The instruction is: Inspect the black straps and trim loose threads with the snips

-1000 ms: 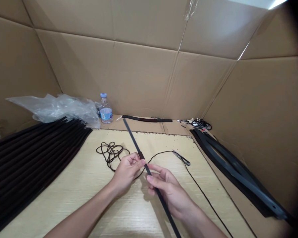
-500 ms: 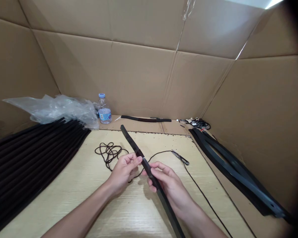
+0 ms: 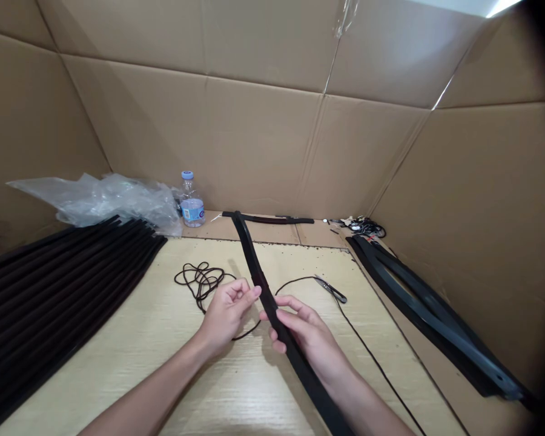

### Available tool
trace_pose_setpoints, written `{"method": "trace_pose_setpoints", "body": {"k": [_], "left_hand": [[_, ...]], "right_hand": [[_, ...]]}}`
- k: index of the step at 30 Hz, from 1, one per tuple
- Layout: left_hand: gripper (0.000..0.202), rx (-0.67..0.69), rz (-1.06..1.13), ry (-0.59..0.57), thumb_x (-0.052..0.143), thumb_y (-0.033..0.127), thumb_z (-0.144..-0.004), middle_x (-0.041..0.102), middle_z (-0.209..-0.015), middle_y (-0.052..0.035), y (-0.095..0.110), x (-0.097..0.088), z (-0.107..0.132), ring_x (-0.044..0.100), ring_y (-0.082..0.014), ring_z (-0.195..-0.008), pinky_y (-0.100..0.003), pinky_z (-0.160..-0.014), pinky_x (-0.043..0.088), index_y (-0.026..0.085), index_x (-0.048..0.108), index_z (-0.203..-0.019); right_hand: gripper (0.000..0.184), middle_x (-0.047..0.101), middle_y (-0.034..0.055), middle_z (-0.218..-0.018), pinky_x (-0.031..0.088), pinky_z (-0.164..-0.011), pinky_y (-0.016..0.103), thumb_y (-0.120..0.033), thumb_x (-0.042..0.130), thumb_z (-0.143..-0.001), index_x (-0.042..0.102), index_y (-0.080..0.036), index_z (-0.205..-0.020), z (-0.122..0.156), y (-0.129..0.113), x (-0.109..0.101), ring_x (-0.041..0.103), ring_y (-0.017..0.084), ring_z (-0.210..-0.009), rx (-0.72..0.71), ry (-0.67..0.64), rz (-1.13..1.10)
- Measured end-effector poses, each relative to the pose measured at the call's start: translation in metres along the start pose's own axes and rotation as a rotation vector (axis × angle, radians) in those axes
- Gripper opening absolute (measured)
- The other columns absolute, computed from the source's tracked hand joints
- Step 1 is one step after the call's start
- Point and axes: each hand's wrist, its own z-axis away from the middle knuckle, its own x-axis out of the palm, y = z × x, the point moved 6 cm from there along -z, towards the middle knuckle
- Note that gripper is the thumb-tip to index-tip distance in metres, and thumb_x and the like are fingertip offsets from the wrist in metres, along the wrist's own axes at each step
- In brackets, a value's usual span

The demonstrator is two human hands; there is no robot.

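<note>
Head view: bowed rubber strip [image 3: 251, 257] in right hand [image 3: 306, 336], left hand [image 3: 227, 315] curled, hold unclear

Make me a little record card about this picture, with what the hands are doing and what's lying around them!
Right hand: holding a long black strip
Left hand: fingertips pinched together beside the strip
Near the hands: thin black cord, small scissors
Surface: pale wood-grain board
Left side: bundle of black strips
Right side: more black strips
At the back: water bottle, crumpled clear plastic
Walls: brown cardboard
</note>
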Motion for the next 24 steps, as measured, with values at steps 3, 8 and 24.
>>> {"method": "trace_pose_setpoints", "body": {"k": [3, 8, 24], "left_hand": [[0.042, -0.036, 0.040, -0.078, 0.068, 0.049, -0.074, 0.032, -0.050, 0.0072, -0.005, 0.005, 0.001, 0.020, -0.0045, -0.042, -0.018, -0.040, 0.013, 0.017, 0.042, -0.065], [0.039, -0.079, 0.159, -0.171, 0.067, 0.044, -0.076, 0.047, -0.054, 0.0022, -0.006, 0.013, 0.005, 0.028, -0.0044, -0.041, -0.018, -0.042, 0.016, 0.016, 0.042, -0.065], [0.044, 0.009, -0.028, -0.040, 0.063, 0.048, -0.078, 0.032, -0.048, 0.0057, 0.003, 0.023, 0.016, 0.023, -0.0069, -0.045, -0.021, -0.044, 0.017, 0.018, 0.039, -0.057]], "right_hand": [[0.048, 0.059, 0.0062, -0.091, 0.044, -0.056, 0.020, -0.026, 0.075, -0.068, 0.052, -0.014, -0.108, 0.003, 0.005, -0.003, 0.053, 0.008, -0.064, 0.007, 0.056, 0.014], [0.044, 0.058, 0.0030, -0.087, 0.049, -0.053, 0.025, -0.023, 0.078, -0.064, 0.042, -0.017, -0.089, 0.006, 0.003, 0.006, 0.056, 0.011, -0.066, -0.029, -0.046, 0.051], [0.042, 0.052, 0.0000, -0.057, 0.025, -0.029, 0.016, -0.057, 0.055, -0.079, 0.043, -0.016, -0.078, 0.001, 0.007, 0.001, 0.038, 0.006, -0.034, 0.131, 0.085, 0.046]]}}
